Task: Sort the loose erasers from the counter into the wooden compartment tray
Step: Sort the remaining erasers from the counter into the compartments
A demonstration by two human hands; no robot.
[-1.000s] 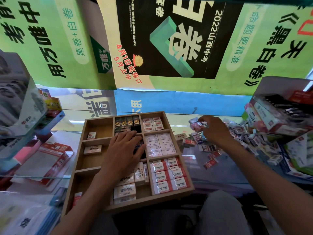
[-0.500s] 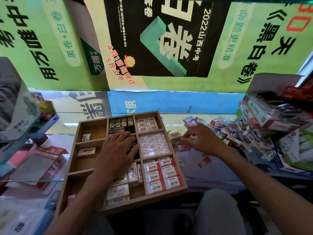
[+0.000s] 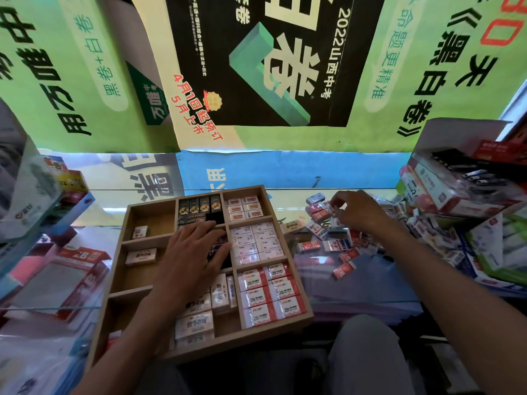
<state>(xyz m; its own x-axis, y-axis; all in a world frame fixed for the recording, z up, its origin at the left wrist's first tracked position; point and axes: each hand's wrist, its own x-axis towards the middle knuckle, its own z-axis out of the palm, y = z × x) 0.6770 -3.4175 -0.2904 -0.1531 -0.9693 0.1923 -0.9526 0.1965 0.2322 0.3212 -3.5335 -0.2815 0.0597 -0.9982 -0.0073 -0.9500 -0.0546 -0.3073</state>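
The wooden compartment tray (image 3: 134,218) lies on the glass counter in front of me, several compartments filled with boxed erasers in rows. My left hand (image 3: 194,252) rests flat on the dark erasers in the tray's middle compartment, fingers spread. To the right of the tray a heap of loose erasers (image 3: 336,246) in red, white and blue sleeves covers the counter. My right hand (image 3: 356,212) reaches into the far part of that heap, its fingertips pinching a small red-and-white eraser (image 3: 328,208).
Stacked stationery boxes (image 3: 462,189) crowd the right edge of the counter. Packets and a red 2B box (image 3: 82,258) lie left of the tray. Posters hang behind the counter. My knees sit below the tray's near edge.
My right hand moved from beside the tray's right rim back out and away into the far part of the eraser heap. My left hand stayed on the tray.
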